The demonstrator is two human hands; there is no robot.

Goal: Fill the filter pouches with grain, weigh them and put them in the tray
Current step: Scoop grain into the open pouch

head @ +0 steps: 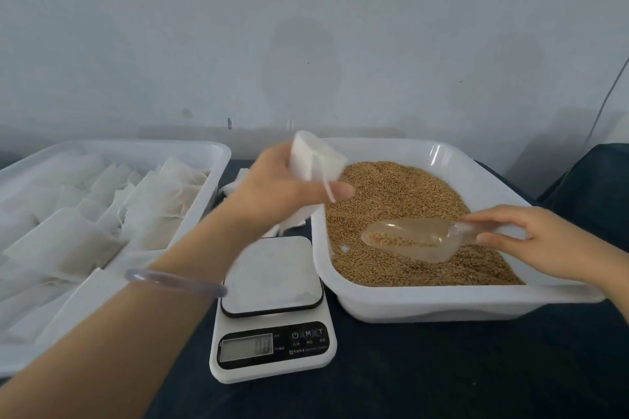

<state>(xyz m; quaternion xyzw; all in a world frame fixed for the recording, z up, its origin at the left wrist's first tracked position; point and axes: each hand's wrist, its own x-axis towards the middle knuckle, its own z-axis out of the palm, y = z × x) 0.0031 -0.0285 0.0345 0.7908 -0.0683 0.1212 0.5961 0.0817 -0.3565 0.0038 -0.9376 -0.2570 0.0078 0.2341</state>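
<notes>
Left hand (282, 187), centre of frame: fingers curled round a white pouch (316, 158), gripping it. The pouch is up off the table, above the left rim of the grain tray (442, 296). Its long axis runs upper left to lower right; a string hangs down from it across one fingertip. Motion blur; I cannot tell which end is the mouth. A clear bangle (173, 279) sits on that wrist.

Right hand (531, 238), right of frame: fingers and thumb pinch the handle of a clear scoop (418, 240). The scoop lies almost level, long axis left to right, bowl pointing left, handle right. There is a little grain in the bowl. It is low over the grain (401, 194); I cannot tell whether it touches.

Left tray (136, 146), left of frame: flat white pouches lie overlapping in it.

Scale (272, 309), lower centre, stands between the two trays on the dark table (442, 367). Its display is unreadable. A few loose pouches (235, 185) lie behind it.
</notes>
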